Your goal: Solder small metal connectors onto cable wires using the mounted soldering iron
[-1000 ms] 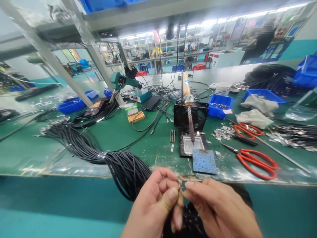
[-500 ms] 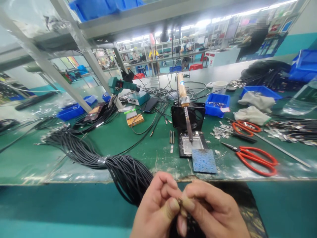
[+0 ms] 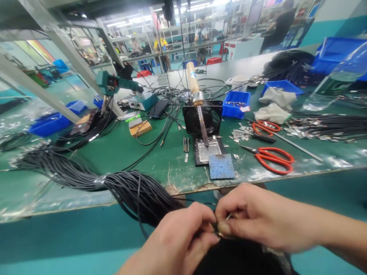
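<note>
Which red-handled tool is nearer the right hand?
The front red-handled tool, near the bench edge, its pointed tip facing left; the other one lies farther back, beside pale gloves.

No text legible; marks on soldering iron handle [image 3: 194, 83], bottle [image 3: 327, 88], white cabinet [image 3: 246, 47] too blurred.

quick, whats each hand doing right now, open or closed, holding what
Left hand: closed, fingertips at a small piece too small to identify.
Right hand: closed, thumb and finger pinched at the same small piece.
</note>
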Tool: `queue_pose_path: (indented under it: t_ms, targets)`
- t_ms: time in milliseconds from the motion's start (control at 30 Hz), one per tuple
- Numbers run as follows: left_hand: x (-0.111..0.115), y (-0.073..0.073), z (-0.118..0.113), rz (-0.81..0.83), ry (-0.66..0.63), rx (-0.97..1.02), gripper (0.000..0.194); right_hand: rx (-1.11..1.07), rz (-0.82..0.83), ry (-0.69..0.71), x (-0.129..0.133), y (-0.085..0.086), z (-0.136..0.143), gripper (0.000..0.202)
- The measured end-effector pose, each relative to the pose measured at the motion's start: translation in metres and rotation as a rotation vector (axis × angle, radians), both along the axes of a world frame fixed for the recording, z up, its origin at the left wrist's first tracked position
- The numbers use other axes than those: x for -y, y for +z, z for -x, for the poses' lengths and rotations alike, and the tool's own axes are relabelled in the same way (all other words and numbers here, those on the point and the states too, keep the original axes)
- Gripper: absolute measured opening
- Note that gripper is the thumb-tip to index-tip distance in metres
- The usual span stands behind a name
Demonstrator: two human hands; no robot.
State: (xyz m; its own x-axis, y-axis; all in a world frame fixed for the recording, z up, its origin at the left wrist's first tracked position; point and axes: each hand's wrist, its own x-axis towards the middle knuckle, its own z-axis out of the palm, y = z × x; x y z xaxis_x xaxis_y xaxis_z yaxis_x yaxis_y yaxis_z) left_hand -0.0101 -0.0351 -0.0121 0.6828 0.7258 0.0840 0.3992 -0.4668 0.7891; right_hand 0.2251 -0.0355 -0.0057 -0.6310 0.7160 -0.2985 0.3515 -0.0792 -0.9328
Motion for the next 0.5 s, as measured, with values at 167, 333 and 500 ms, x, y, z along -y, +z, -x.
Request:
queue_pose_path:
  t_ms: [167, 333, 500]
  targets:
    - [0.007, -0.028, -0.022, -0.314, 0.155, -0.041, 0.027, 0.124, -0.265, -0.236, 0.002, -0.009, 0.011, 0.023]
    - [0.015, -0.048, -0.033, -0.442, 0.426, 0.005, 0.032, 0.107, -0.303, -0.566, 0.017, -0.036, 0.036, 0.024]
    - [0.015, -0.039, -0.024, -0.289, 0.438, 0.025, 0.030, 0.065, -0.194, -0.794, 0.023, -0.042, 0.025, 0.032]
